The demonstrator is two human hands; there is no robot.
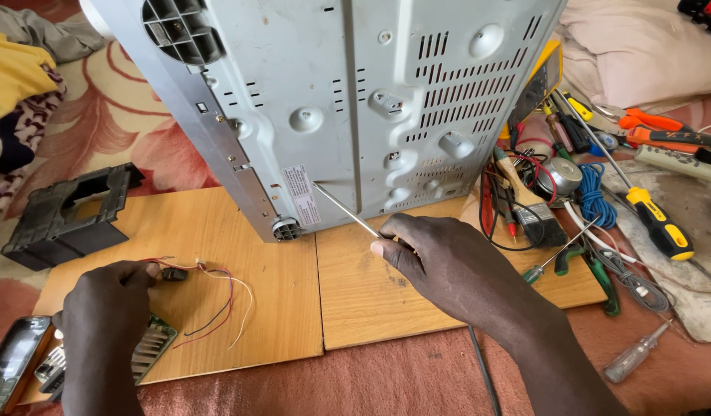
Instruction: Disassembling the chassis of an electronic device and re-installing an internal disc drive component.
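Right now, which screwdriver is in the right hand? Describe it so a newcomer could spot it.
Start at the big grey metal appliance chassis standing on the wooden boards. The right hand holds the thin bare-shafted screwdriver, its tip at the chassis's lower edge beside a white label. Unlike the yellow-and-black screwdriver and green-handled screwdrivers lying at right, its handle is hidden in the hand.

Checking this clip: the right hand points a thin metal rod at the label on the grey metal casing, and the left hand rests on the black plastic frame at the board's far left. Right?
Not quite. In the head view the left hand rests on a small circuit board with loose wires, not on the black plastic frame, which lies apart. The right hand does point the thin metal rod at the label on the grey metal casing.
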